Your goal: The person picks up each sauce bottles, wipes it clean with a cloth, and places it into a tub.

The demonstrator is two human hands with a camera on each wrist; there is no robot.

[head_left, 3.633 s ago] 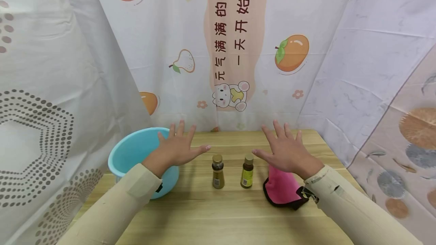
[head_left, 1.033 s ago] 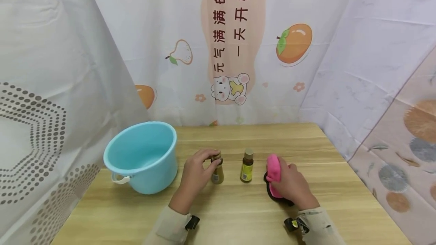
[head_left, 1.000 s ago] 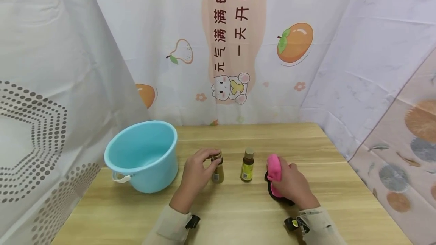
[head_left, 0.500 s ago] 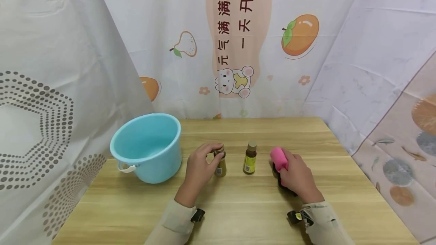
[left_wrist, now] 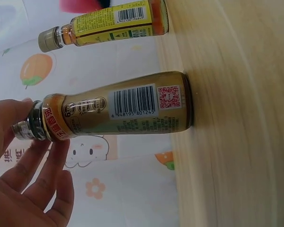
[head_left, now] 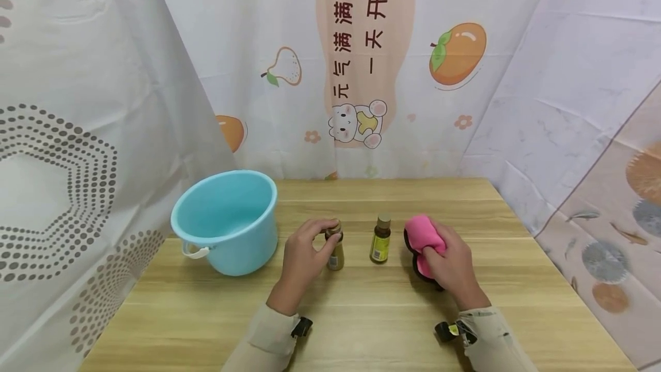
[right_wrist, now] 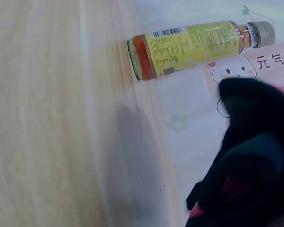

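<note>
(a) my left hand (head_left: pixel 301 252), head & l. wrist views: closed to a small pinch on the brown bottle (left_wrist: pixel 132 104), digits either side of the neck up near the cap (left_wrist: pixel 22 130); at least one finger stands off the glass. bottle upright on the wooden table (head_left: pixel 361 320), approx. centre, betw. the blue bucket (head_left: pixel 258 248) & the yellow-label bottle (head_left: pixel 380 247). handling (est.): rigid, prob. glass, so fragile if knocked; smooth, so it could slip or twist in a light pinch; contents look to fill most of it, so wt prob. sits low, in the wide part. neck = handy hold for steadying; body = better hold for bearing full wt.

(b) my right hand (head_left: pixel 453 257): fingers curled over the pink cloth item (head_left: pixel 422 232), thumb pressed into its folds; no spare opening visible in head view. in r. wrist view mostly blurred dark fabric shows & the grip is hidden, so can't tell finger detail there, nor whether the lower edge touches the table. item is r. of the yellow-label bottle, near but apart. handling (est.): light, soft, floppy, hard to break, little slip risk; best taken in a thick bunch at the middle, b/c a pinch at the edge would let the rest sag
</note>
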